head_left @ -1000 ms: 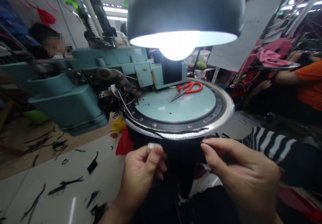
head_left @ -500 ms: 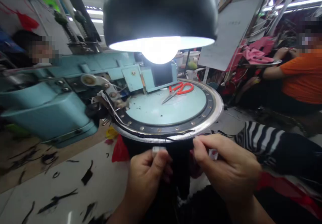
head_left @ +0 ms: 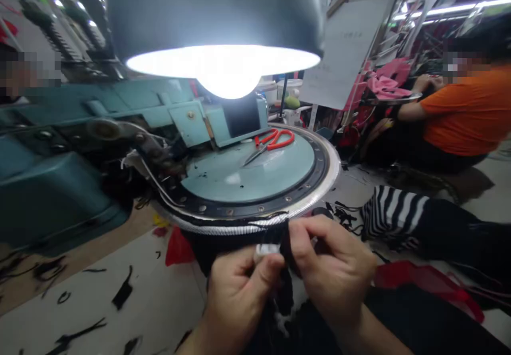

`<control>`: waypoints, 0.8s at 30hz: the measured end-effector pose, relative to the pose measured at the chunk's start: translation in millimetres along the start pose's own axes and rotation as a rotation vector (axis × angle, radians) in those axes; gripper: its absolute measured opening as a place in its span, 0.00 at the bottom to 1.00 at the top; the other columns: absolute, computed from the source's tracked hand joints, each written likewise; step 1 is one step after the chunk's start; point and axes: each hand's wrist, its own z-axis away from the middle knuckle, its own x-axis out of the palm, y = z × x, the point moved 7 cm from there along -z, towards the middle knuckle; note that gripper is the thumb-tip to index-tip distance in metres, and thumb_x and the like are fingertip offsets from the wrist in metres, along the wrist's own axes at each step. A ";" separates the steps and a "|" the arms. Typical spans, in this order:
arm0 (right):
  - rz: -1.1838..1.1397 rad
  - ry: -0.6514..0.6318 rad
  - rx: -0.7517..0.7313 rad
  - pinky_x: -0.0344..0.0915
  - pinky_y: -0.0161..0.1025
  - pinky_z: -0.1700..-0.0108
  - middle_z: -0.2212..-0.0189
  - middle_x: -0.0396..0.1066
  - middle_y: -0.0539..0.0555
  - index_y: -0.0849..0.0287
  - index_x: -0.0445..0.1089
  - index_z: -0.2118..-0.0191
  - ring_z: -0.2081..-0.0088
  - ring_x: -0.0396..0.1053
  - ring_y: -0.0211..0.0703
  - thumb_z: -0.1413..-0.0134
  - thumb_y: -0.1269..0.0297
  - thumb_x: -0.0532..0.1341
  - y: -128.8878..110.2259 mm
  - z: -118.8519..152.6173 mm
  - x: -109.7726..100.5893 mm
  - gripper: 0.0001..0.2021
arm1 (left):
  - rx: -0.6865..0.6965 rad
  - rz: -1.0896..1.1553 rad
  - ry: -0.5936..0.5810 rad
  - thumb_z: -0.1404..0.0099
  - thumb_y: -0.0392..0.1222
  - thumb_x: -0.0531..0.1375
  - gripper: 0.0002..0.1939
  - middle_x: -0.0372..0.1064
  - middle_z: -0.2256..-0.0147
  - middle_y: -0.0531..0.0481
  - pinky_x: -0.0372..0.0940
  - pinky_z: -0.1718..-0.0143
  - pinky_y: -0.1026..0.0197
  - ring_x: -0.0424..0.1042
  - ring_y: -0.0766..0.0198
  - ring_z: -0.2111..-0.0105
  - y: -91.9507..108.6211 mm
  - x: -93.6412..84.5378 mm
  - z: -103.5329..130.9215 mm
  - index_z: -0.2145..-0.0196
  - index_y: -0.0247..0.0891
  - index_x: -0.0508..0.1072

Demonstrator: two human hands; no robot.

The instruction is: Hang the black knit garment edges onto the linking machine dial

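My left hand [head_left: 245, 286] is closed, its thumb pressed to the index finger, which has a white wrap [head_left: 266, 249] at its tip. It grips black knitted fabric [head_left: 286, 288] below the rim of a round linking machine dial [head_left: 327, 184]. Close beside it, my right hand [head_left: 333, 270] pinches the same fabric just under the rim. A black fabric edge [head_left: 239, 226] lies along the dial's front pins. Orange-handled scissors [head_left: 275, 141] rest on the pale blue dial plate [head_left: 255, 176]. The lower fingers of both hands are partly hidden.
A large lamp [head_left: 219, 19] hangs over the dial. The blue machine arm [head_left: 136, 99] stands at left. Black scraps [head_left: 123, 288] litter the floor, and a striped garment [head_left: 399, 208] lies at right. A person in an orange shirt [head_left: 471, 110] sits beyond; another is at far left.
My right hand has come in towards my left, so the two are closer together, with black fabric between them. The view has shifted, moving the machine and lamp leftward.
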 end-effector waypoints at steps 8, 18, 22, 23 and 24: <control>-0.217 -0.069 0.219 0.59 0.28 0.78 0.85 0.65 0.44 0.59 0.71 0.75 0.83 0.61 0.31 0.40 0.65 0.63 25.9 12.1 17.0 0.12 | 0.136 -0.016 0.040 0.35 0.54 0.62 0.23 0.70 0.83 0.50 0.62 0.79 0.69 0.68 0.67 0.82 -4.5 -5.9 -10.8 0.80 0.34 0.74; -0.270 -0.121 0.336 0.60 0.28 0.78 0.84 0.68 0.46 0.60 0.72 0.77 0.81 0.64 0.33 0.43 0.57 0.65 43.7 13.5 25.0 0.15 | 0.061 -0.031 0.041 0.38 0.64 0.60 0.30 0.69 0.83 0.48 0.62 0.79 0.67 0.68 0.66 0.82 -26.5 -8.0 -18.0 0.81 0.33 0.74; -0.317 -0.272 0.398 0.71 0.34 0.63 0.67 0.78 0.53 0.57 0.78 0.62 0.66 0.75 0.41 0.49 0.59 0.69 77.2 44.4 32.5 0.10 | -0.049 -0.017 0.003 0.40 0.64 0.62 0.27 0.68 0.82 0.50 0.60 0.79 0.68 0.65 0.68 0.81 -48.2 -21.4 8.0 0.74 0.34 0.78; -0.375 -0.357 0.437 0.72 0.37 0.56 0.58 0.78 0.54 0.55 0.76 0.53 0.58 0.75 0.46 0.56 0.60 0.72 89.2 56.4 41.8 0.21 | -0.069 0.007 -0.006 0.43 0.63 0.65 0.25 0.66 0.82 0.52 0.58 0.79 0.68 0.63 0.69 0.81 -53.3 -22.6 19.0 0.72 0.35 0.78; -0.435 -0.451 0.489 0.71 0.41 0.50 0.51 0.76 0.56 0.53 0.73 0.46 0.52 0.74 0.50 0.66 0.63 0.76 101.3 69.0 52.7 0.34 | -0.095 0.040 -0.005 0.46 0.62 0.67 0.24 0.64 0.83 0.53 0.57 0.79 0.69 0.61 0.70 0.82 -59.2 -21.7 29.9 0.71 0.35 0.78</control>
